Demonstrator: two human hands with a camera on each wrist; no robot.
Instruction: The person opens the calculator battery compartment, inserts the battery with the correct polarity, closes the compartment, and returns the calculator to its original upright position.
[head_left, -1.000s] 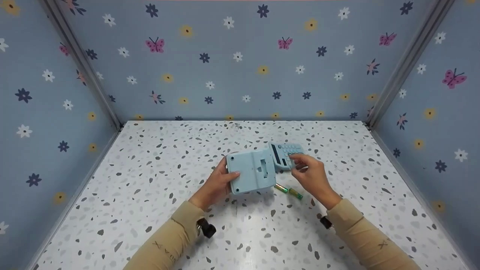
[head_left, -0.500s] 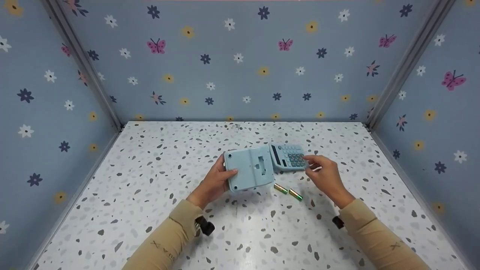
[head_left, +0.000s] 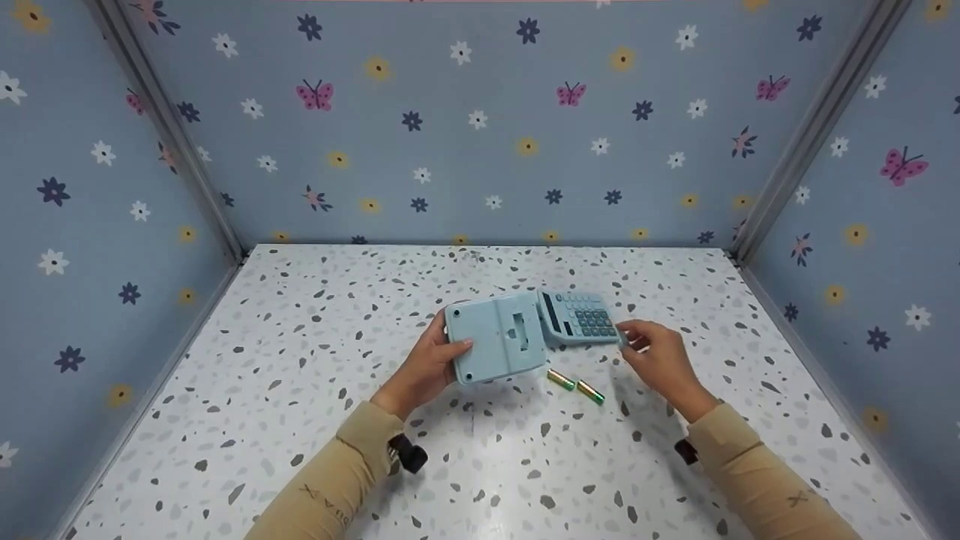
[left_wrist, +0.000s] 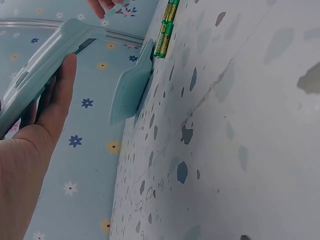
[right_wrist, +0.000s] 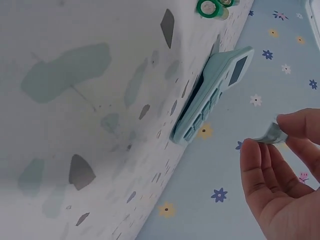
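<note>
My left hand (head_left: pixel 424 367) grips a light-blue calculator (head_left: pixel 487 345) back side up, thumb on its back and fingers underneath. The battery compartment (head_left: pixel 520 331) in that back lies uncovered. In the right wrist view my right hand (right_wrist: pixel 280 185) pinches a small light-blue battery cover (right_wrist: pixel 274 134) between thumb and fingertips. It hovers by the right end of a second light-blue calculator (head_left: pixel 581 318), which lies keys up on the table. Two green and gold batteries (head_left: pixel 560 379) lie in front of the calculators, nearly end to end.
The white speckled table (head_left: pixel 315 465) is bounded by blue flowered panels (head_left: pixel 480 150) at the back and sides. A black wrist camera (head_left: pixel 409 454) sticks out from the left sleeve, another from the right.
My right hand has moved right and slightly nearer, away from over the second calculator's keys, with the cover in its pinch. The held calculator has shifted slightly left.
</note>
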